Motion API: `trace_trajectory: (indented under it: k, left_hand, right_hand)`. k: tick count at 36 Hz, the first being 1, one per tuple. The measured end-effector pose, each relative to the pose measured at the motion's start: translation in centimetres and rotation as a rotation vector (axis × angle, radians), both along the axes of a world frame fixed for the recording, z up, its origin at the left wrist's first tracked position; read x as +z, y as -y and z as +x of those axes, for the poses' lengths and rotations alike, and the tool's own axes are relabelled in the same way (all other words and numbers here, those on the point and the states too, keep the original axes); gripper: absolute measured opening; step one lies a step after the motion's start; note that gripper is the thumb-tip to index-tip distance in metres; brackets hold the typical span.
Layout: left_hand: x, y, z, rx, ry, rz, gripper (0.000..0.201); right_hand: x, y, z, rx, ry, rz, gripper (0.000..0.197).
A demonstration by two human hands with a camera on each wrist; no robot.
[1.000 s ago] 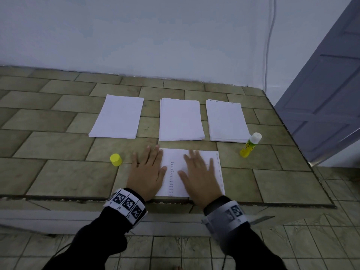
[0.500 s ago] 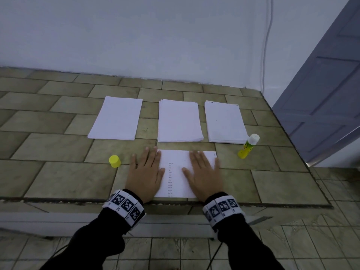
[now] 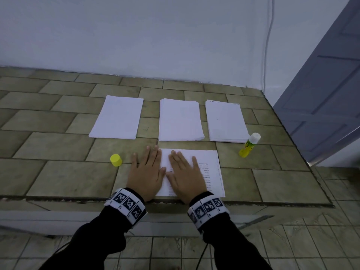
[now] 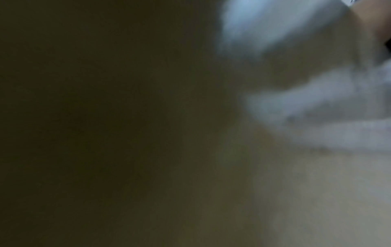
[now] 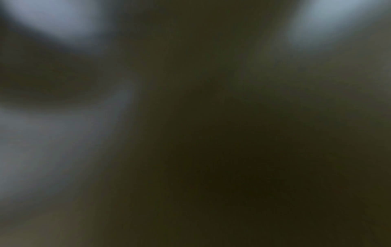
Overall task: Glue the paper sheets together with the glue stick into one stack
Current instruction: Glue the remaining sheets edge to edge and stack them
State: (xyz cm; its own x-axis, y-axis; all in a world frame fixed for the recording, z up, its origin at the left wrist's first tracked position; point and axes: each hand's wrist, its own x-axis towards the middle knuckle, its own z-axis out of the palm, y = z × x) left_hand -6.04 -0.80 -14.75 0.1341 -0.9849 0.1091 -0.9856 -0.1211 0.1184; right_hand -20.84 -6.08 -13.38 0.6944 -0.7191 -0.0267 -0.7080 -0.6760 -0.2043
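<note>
White printed sheet (image 3: 209, 168) at the tiled worktop's (image 3: 58, 172) near edge, pressed flat under both palms: left hand (image 3: 146, 172) over its left edge, right hand (image 3: 186, 173) near its middle, each grip spread, pinching nothing. Probably the smoothing step after gluing. Next: fetching a sheet from the three piles (image 3: 180, 119) behind, then the uncapped glue stick (image 3: 249, 145) at right; yellow cap (image 3: 116, 160) at left.

No readable text: printed sheet (image 3: 210, 168) and glue stick (image 3: 248, 146) label too small.
</note>
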Motion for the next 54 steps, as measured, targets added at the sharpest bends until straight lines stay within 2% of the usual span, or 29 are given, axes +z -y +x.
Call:
trace_trajectory:
  k: [5,9,13,15,17,19,21,24,28,33,37,40,43,46,50,54]
  left_hand:
    - [0.1,0.0,-0.1,0.014,-0.008,0.022,0.062]
    - [0.0,-0.1,-0.1,0.025,-0.020,0.031,0.063]
    - [-0.1,0.0,0.0,0.021,-0.027,0.053,0.064]
    - [-0.2,0.0,0.0,0.027,-0.027,0.069,0.065]
    - [0.0,0.0,-0.1,0.037,-0.031,0.093,0.071]
    - [0.3,0.0,-0.1,0.039,-0.022,0.130,0.082]
    - [0.5,0.0,-0.1,0.052,-0.024,0.181,0.088]
    - [0.7,0.1,-0.2,0.051,-0.024,0.183,0.094]
    - [0.8,0.1,-0.1,0.053,-0.032,0.206,0.112]
    - [0.8,-0.1,-0.1,0.055,-0.048,0.199,0.112]
    - [0.9,0.1,-0.1,0.048,-0.039,0.206,0.112]
    - [0.7,0.0,0.0,0.042,-0.032,0.210,0.110]
    - [0.6,0.0,0.1,0.031,-0.042,0.178,0.110]
    - [0.6,-0.1,0.1,0.023,-0.064,0.161,0.105]
    - [0.5,-0.1,0.1,0.025,-0.095,0.128,0.103]
    - [0.3,-0.2,0.2,0.026,-0.178,0.071,0.102]
  right_hand:
    - [0.1,2.2,-4.6,-0.103,-0.066,0.004,0.091]
    - [0.4,3.3,-8.0,-0.276,-0.115,0.033,0.090]
    - [1.2,3.7,-9.3,-0.328,-0.268,-0.044,0.093]
    - [2.1,3.8,-9.5,-0.367,-0.279,-0.054,0.096]
    - [3.4,3.9,-9.5,-0.368,-0.194,-0.076,0.087]
    - [4.8,4.0,-9.2,-0.304,-0.119,-0.066,0.061]
    - [6.0,4.4,-8.5,-0.217,-0.080,-0.001,0.045]
    - [6.6,5.6,-7.2,-0.156,-0.109,0.085,0.043]
    - [6.0,7.3,-6.2,-0.157,-0.244,0.122,0.043]
    - [6.0,8.8,-5.9,-0.147,-0.337,0.026,0.030]
    - [5.9,9.5,-5.8,-0.164,-0.345,0.027,0.023]
    - [6.2,9.9,-5.8,-0.177,-0.314,0.100,0.022]
    - [7.2,10.3,-6.3,-0.182,-0.210,0.180,0.014]
    - [9.4,10.6,-6.9,-0.174,-0.059,0.221,0.009]
    - [13.1,11.4,-7.0,-0.109,0.048,0.228,0.012]
    - [15.9,13.3,-6.9,-0.192,0.215,0.200,0.015]
